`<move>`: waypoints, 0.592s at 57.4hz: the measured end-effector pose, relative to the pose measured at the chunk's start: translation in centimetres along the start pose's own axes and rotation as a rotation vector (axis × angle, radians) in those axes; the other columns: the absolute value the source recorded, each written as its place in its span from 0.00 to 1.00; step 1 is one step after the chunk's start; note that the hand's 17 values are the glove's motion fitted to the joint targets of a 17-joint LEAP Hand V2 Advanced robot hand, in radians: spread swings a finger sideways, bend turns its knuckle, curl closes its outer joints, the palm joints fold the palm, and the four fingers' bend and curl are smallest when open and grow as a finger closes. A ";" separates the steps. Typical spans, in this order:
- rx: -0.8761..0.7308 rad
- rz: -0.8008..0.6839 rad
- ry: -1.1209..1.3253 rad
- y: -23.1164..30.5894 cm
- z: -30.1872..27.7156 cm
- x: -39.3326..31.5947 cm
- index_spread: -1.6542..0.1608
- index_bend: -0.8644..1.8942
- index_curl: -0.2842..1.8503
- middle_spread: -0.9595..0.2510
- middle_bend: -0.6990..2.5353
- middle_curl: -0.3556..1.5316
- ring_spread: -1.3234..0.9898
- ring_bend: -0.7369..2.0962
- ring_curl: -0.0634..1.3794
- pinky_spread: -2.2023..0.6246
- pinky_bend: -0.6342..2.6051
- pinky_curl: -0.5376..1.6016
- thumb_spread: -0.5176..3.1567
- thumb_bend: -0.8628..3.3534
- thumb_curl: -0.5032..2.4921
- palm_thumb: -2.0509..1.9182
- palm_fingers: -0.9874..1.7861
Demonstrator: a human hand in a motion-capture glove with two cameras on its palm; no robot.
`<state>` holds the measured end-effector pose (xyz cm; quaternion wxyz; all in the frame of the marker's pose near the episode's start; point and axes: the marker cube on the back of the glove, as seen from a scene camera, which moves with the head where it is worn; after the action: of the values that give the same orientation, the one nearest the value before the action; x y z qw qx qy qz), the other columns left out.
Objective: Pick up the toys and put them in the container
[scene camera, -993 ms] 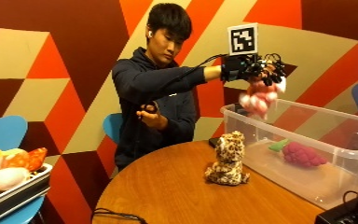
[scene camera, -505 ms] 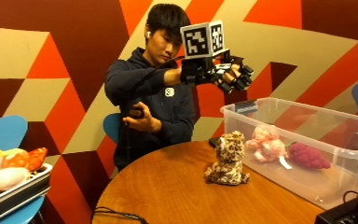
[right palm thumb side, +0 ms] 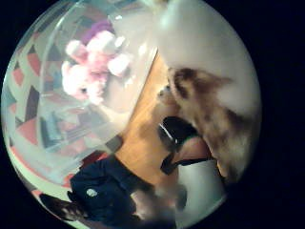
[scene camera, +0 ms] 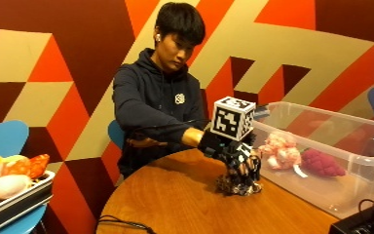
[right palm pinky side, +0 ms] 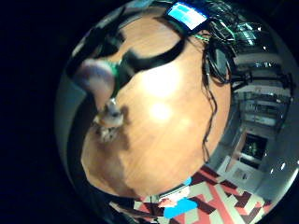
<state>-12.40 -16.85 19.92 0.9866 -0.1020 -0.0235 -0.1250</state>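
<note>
A: So why's the gloved right hand [scene camera: 237,158] down on the spotted plush toy [scene camera: 237,185] near the table's [scene camera: 174,204] far edge?
B: Going for a grab, I'd guess. Can't tell if the fingers have closed. The container [scene camera: 343,180] with the pink toy [scene camera: 279,148] sits just beside it.

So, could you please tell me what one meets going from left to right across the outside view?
Tray of plush toys on the blue chair → gloved right hand on the spotted plush toy → pink plush → raspberry-coloured plush, both in the clear container.
</note>
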 end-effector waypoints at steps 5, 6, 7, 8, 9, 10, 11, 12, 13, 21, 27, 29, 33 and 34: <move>0.087 -0.005 -0.016 -0.5 1.0 0.1 0.77 0.39 0.25 0.74 0.32 0.46 0.50 0.62 0.24 0.74 0.48 0.40 0.51 0.24 0.32 0.63 0.63; 0.104 -0.002 -0.021 -0.6 1.1 0.2 0.78 0.39 0.25 0.73 0.33 0.47 0.49 0.63 0.24 0.72 0.49 0.40 0.50 0.25 0.33 0.66 0.67; 0.119 -0.001 -0.027 -0.7 1.1 0.2 0.78 0.38 0.25 0.72 0.34 0.47 0.49 0.63 0.24 0.72 0.48 0.40 0.49 0.25 0.34 0.66 0.67; 0.131 0.000 -0.036 -0.8 1.2 0.3 0.78 0.38 0.25 0.72 0.34 0.47 0.48 0.63 0.25 0.71 0.48 0.40 0.48 0.25 0.34 0.67 0.67; 0.141 0.000 -0.048 -0.9 1.2 0.4 0.78 0.38 0.26 0.71 0.35 0.48 0.48 0.63 0.26 0.70 0.48 0.40 0.47 0.25 0.35 0.68 0.68; 0.149 0.000 -0.062 -1.0 1.3 0.5 0.78 0.38 0.26 0.70 0.36 0.49 0.47 0.64 0.28 0.69 0.47 0.40 0.46 0.26 0.35 0.69 0.70; 0.156 0.000 -0.078 -1.0 1.3 0.6 0.78 0.39 0.27 0.69 0.37 0.50 0.47 0.64 0.28 0.69 0.47 0.40 0.44 0.26 0.36 0.69 0.71; 0.162 0.000 -0.095 -1.1 1.4 0.7 0.78 0.39 0.27 0.68 0.37 0.50 0.47 0.64 0.28 0.68 0.47 0.40 0.44 0.26 0.36 0.69 0.72; 0.169 0.001 -0.113 -1.1 1.5 0.8 0.77 0.40 0.27 0.68 0.38 0.51 0.47 0.65 0.29 0.68 0.46 0.40 0.43 0.25 0.37 0.70 0.74; 0.210 0.014 -0.205 -0.9 1.0 1.3 0.75 0.44 0.31 0.66 0.43 0.56 0.46 0.67 0.33 0.65 0.47 0.42 0.36 0.25 0.40 0.71 0.79; 0.236 0.019 -0.195 -0.1 -0.8 1.2 0.73 0.47 0.35 0.65 0.45 0.59 0.45 0.69 0.35 0.64 0.49 0.44 0.32 0.25 0.42 0.72 0.79; 0.245 0.020 -0.194 0.3 -1.7 1.2 0.72 0.48 0.36 0.65 0.46 0.60 0.45 0.70 0.36 0.64 0.50 0.45 0.31 0.25 0.43 0.72 0.79; 0.290 0.021 -0.196 1.1 -4.8 1.2 0.71 0.50 0.38 0.64 0.48 0.62 0.45 0.71 0.38 0.64 0.52 0.46 0.29 0.25 0.44 0.72 0.77; 0.307 0.020 -0.195 1.4 -5.8 1.1 0.71 0.51 0.39 0.64 0.48 0.62 0.45 0.72 0.38 0.64 0.52 0.46 0.29 0.25 0.45 0.72 0.77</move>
<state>-10.91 -17.02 14.05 0.9849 0.0380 -0.1367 -0.0995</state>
